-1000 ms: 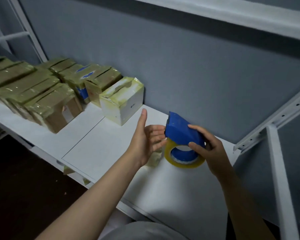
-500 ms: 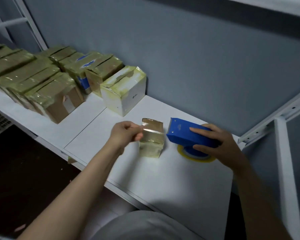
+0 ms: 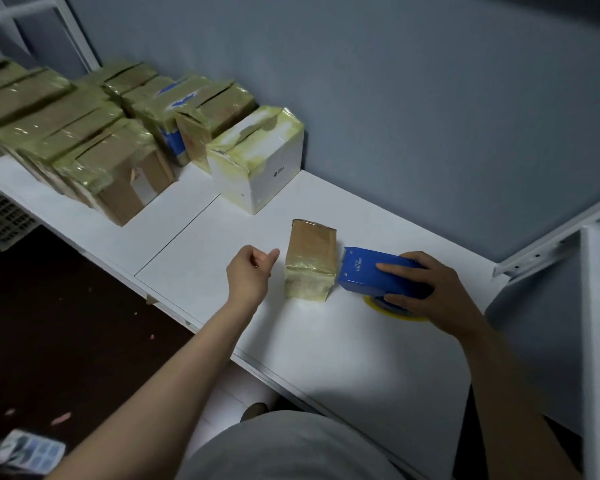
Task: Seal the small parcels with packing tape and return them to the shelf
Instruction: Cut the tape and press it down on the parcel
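parcel (image 3: 310,259): one small brown carton wrapped in yellowish clear tape, standing on the white shelf (image 3: 326,355) on its own, long axis running away from the person. all positions below are referenced to the parcel. left hand (image 3: 250,271): just left of the parcel, not touching it, a narrow gap showing between the thumb tip and the carton side. its fingers (image 3: 257,259) are loosely curled toward the palm and hold nothing, with the thumb extended toward the parcel. right hand (image 3: 433,292): right of the parcel, gripping the blue dispenser (image 3: 364,271). its fingers (image 3: 395,268) lie curled over the dispenser top and the thumb presses the near side. the dispenser nose points at the parcel and sits just beside its right face; contact between them cannot be confirmed. tape roll (image 3: 395,315): yellow edge showing under the dispenser and right hand, resting on the shelf. white box (image 3: 260,161): behind and left of the parcel, apart from it, against the grey wall (image 3: 430,98), top covered in tape. boxes (image 3: 118,157): taped brown cartons packed in rows further left of the parcel, beyond the white box. post (image 3: 596,341): white shelf upright, well right of the parcel. floor (image 3: 66,323): dark, below and left of the parcel.
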